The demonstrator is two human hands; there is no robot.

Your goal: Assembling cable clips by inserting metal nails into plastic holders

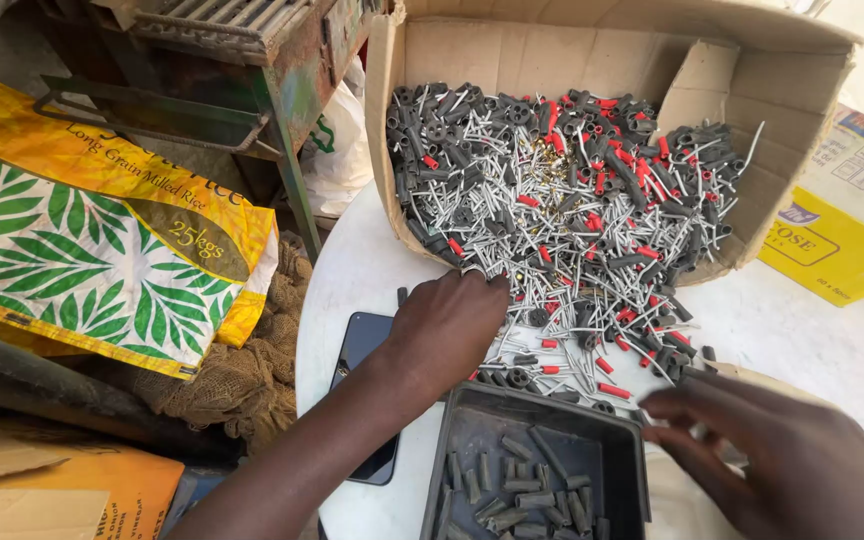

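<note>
The left hand [449, 320] rests on the white tabletop [352, 260], right at the edge of a big pile of small parts [562, 215]. The pile has thin grey pins, dark grey tubes and little red bits, and it spills out of a tipped cardboard box [552, 50]. The left fingers are curled down into the parts, and I cannot tell if they pinch one, because the back of the hand hides them. The right hand [792, 460] is blurry, low on the right, just beside a dark plastic tray [467, 420]. Its fingers [677, 405] are spread and point to the pile, and I see nothing in them. Some dark grey tubes [527, 490] lie inside the tray. It looks like the sorting step, picking dark tubes out of the mix. The next move needs a careful pinch on one tube only, with no pins or red bits stuck to it. A dark phone [360, 345] lies under the left wrist
</note>
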